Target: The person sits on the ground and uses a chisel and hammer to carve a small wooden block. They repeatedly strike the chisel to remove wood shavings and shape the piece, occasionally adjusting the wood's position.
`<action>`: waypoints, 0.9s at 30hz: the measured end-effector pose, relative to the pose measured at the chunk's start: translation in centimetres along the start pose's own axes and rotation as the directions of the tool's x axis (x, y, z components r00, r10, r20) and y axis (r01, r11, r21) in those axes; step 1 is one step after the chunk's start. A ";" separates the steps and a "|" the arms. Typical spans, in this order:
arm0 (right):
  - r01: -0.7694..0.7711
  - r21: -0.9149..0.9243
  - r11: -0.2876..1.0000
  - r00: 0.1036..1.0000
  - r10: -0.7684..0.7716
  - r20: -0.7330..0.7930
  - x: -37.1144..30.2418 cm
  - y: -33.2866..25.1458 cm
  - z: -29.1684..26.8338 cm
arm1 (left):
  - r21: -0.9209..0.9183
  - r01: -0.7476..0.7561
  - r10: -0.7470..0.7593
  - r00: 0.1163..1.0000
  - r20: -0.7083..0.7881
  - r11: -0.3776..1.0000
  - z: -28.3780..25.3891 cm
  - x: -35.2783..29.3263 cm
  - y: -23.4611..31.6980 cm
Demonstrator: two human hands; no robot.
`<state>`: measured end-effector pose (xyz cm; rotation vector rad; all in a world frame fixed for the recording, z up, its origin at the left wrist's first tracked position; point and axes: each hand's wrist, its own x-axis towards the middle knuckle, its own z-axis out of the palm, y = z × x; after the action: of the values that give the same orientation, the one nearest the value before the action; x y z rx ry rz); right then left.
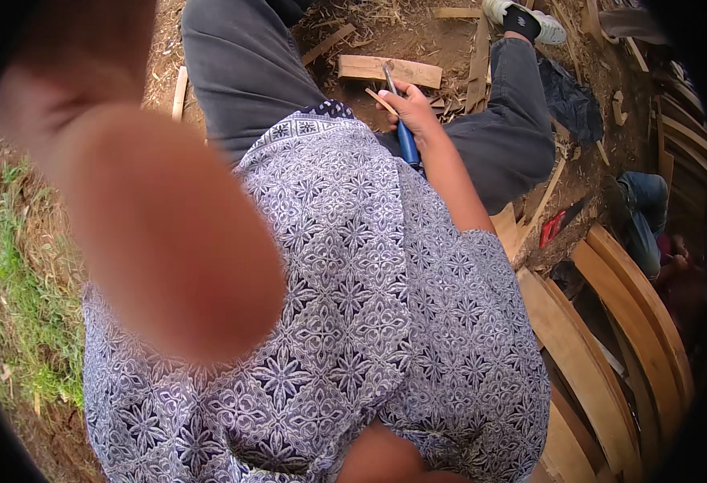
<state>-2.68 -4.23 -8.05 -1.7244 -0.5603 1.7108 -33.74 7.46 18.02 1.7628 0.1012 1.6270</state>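
My right hand (411, 113) is closed round a tool with a blue handle (407, 143) and a slim metal shaft. Its far end lies over a curved wooden block (418, 72) on the ground; whether the two touch I cannot tell. A thin wood strip (379, 100) sticks out by the thumb of the same hand. Very close to the camera, my left hand (176, 233) is large and blurred at the left. Its fingers cannot be told apart, and nothing held shows there.
My legs (237, 72) are spread on the ground among wood scraps and shavings. Curved boards (587, 362) are stacked at the right. Near them lie a red object (552, 229) and a black plastic sheet (571, 101). Another person's jeans (645, 217) show at the far right; grass (27, 290) grows at left.
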 end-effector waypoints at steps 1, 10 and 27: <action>0.011 0.001 1.000 0.999 -0.011 -0.032 0.0 -0.2 -0.6 | -0.065 0.038 -0.035 0.998 0.046 0.997 0.8 -1.7 -1.9; 0.013 0.091 0.996 0.998 -0.018 0.055 0.5 0.1 0.2 | 0.554 0.432 -0.700 0.497 0.512 0.712 10.9 -15.7 -8.2; -0.069 0.100 0.993 0.997 0.072 -0.027 1.1 0.1 -1.3 | 0.594 0.307 -0.594 0.712 0.374 0.743 10.4 -19.6 -11.7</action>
<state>-1.30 -3.71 -9.00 -1.7154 -0.3979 1.7283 -23.65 1.46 -4.14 2.2857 0.6998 0.7028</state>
